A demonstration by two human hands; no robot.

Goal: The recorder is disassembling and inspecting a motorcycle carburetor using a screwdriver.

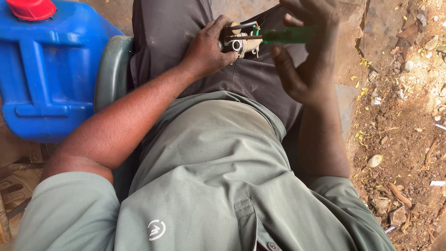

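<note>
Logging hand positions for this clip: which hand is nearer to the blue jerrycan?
Left. The left hand grips a small metal part on the lap, on the blue jerrycan side. The right hand holds a green-handled screwdriver farther away, beyond the part.

The person's lap (260, 88), covered in dark grey trousers, carries the work: a small pale metal engine part (244, 45) rests on the thigh near the top of the view. The person sits in a dark green plastic chair (111, 69), its curved armrest showing on the left. Beside that armrest a blue plastic jerrycan (46, 74) with a red cap (31, 8) stands. On the right, bare brown dirt ground (404, 116) holds scattered stones, dry leaves and small scraps of litter.
</note>
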